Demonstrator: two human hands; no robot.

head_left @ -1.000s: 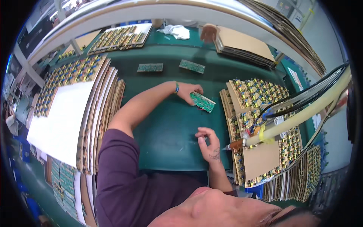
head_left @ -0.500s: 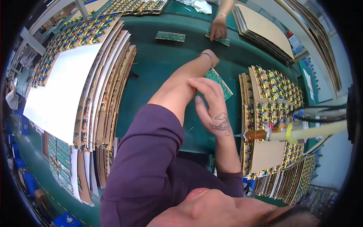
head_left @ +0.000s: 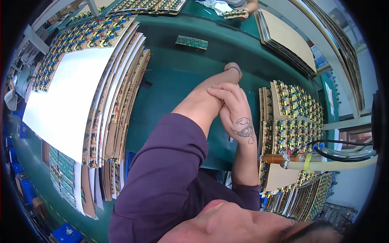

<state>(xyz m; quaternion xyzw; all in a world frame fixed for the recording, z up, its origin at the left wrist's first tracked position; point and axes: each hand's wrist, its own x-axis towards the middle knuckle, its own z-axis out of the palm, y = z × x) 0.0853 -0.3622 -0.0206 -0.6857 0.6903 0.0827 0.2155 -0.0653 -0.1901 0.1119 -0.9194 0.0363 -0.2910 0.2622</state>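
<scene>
My left arm, in a rolled purple sleeve, reaches across the green work surface (head_left: 162, 89) toward the right. Its hand, my left hand (head_left: 232, 67), is bent at the wrist with a band around it; the fingers are hidden. My right hand (head_left: 238, 107), with a line tattoo near the wrist, lies over the left forearm, fingers stretched out against the skin. A green circuit board (head_left: 191, 42) lies by itself farther off, left of my left hand and apart from both hands.
Tall stacks of component boards with cardboard and paper sheets stand at left (head_left: 93, 81) and right (head_left: 298, 113). A hose with a copper-coloured fitting (head_left: 275, 158) juts in from the right. Across the bench, another person's hand (head_left: 243, 13) holds a populated board (head_left: 235, 14).
The green board by my left wrist is no longer visible. My right hand has settled onto the forearm. The other person's hand has drawn back; the board it touched has left that spot.
</scene>
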